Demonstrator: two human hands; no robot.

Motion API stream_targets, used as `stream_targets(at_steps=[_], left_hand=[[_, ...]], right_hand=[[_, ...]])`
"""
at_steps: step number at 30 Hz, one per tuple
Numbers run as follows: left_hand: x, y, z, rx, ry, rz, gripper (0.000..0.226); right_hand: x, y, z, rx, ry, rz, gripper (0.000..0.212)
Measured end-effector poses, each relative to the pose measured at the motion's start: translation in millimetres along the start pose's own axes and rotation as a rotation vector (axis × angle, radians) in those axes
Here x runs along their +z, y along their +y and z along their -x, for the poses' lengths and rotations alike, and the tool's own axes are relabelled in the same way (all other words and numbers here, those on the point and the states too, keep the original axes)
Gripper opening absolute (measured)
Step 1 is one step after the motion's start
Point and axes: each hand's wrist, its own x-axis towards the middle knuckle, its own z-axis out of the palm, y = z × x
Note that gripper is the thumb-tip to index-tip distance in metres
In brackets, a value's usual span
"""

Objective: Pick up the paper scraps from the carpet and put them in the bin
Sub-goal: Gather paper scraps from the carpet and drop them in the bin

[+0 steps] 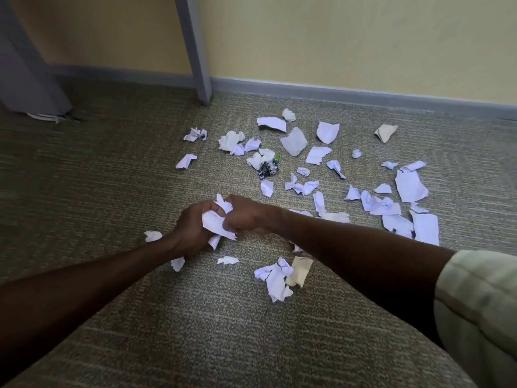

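Head view: crumpled white paper wad (216, 222) sits clamped between left hand (193, 228) and right hand (246, 217), both grips curled tight on it; loose white paper scraps (293, 141) litter the grey-green carpet (112, 169) ahead-right, nearer the right hand; no bin visible.

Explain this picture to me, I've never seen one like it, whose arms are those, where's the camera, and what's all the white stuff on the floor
There is no machine here. A person wears a wide-angle camera on the head, so you look forward and down along their own two arms.

The left hand and right hand meet in the middle, both curled round a bunch of white paper.

The white stuff is torn and crumpled paper scraps, scattered over the grey-green carpet. Among them lie a tan piece near the person and a dark crumpled wrapper farther away.

Behind stand a yellow wall and a grey furniture leg. No bin is in view.
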Motion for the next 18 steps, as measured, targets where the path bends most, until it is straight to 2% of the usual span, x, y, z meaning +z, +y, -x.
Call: stream_targets(at_steps=[3, 6, 8, 9, 11, 13, 15, 18], left_hand=[[-4, 19, 0, 0.077, 0.001, 0.024, 0.022], [-3, 41, 1, 0.104, -0.036, 0.119, 0.019], [-3, 60, 2, 0.074, -0.027, 0.204, 0.014], [-3, 72, 4, 0.082, -0.027, 0.24, 0.021], [-5, 92, 5, 0.116, -0.057, 0.239, 0.032], [-6, 113, 4, 0.172, -0.084, 0.244, 0.024], [-6, 139, 7, 0.225, -0.087, 0.28, 0.01], [-9, 174, 11, 0.322, -0.167, 0.262, 0.014]], right_hand=[[-8, -11, 9, 0.044, -0.077, -0.292, 0.042], [-18, -21, 25, 0.012, -0.115, -0.506, 0.036], [-23, -24, 31, 0.005, -0.028, -0.536, 0.064], [-25, -25, 36, -0.007, 0.034, -0.513, 0.073], [-31, -30, 50, -0.073, 0.129, -0.485, 0.052], [-42, -34, 64, -0.123, 0.176, -0.525, 0.036], [-54, -41, 78, -0.167, 0.218, -0.574, 0.034], [-78, -51, 98, -0.191, 0.25, -0.688, 0.047]])
